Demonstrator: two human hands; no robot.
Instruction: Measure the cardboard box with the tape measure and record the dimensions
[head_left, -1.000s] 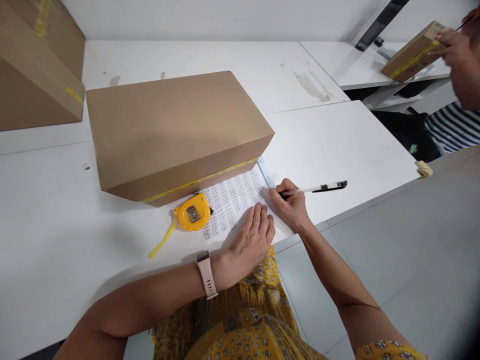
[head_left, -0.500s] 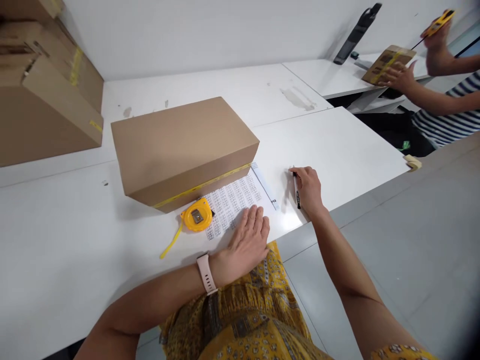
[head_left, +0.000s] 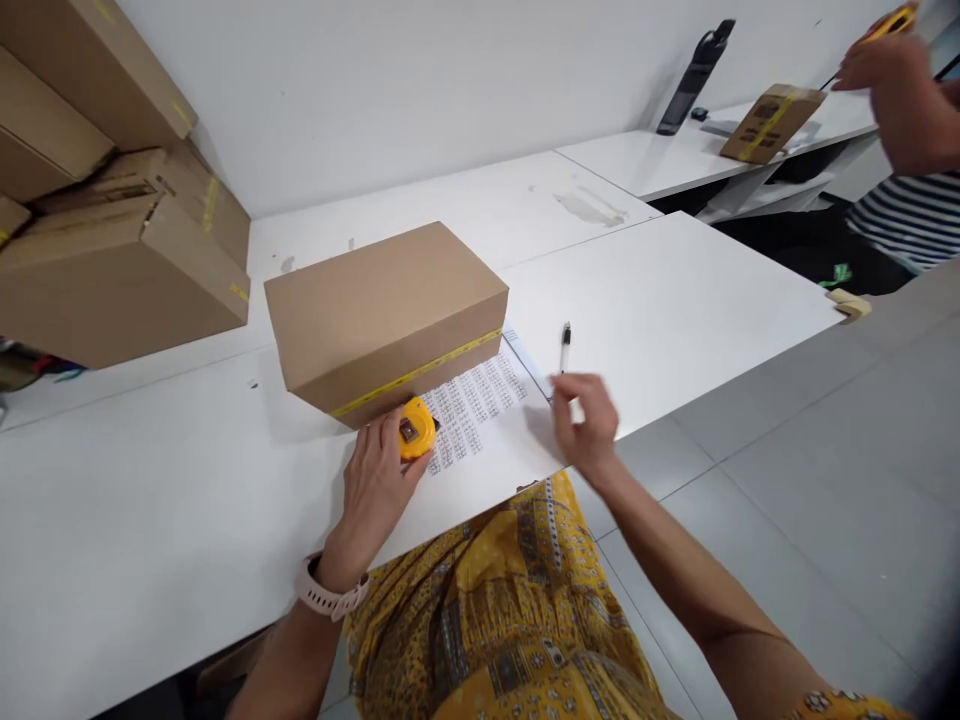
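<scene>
A white table (head_left: 150, 490) runs past the left edge of the view. Stacked cardboard boxes (head_left: 165, 270) at its far left are cut off by the frame, so their number is unclear. At far right, a co-worker in a striped shirt (head_left: 896, 225) is partly out of frame, the raised hand blurred. A closed brown carton (head_left: 390, 310) with a yellow strip along its near side sits mid-table, hiding the far part of a handwritten sheet (head_left: 514, 425); its small figures are illegible. The left hand (head_left: 375, 475) grips a yellow tape measure (head_left: 418, 430) beside the carton's near face, thumb on one side and fingers on the other, covering its left end. The right hand (head_left: 590, 420) hangs loosely curled near the sheet's right edge; motion blur leaves its exact closure unclear. A pen (head_left: 566, 342) lies just beyond, and whether the fingertips touch it cannot be told.
</scene>
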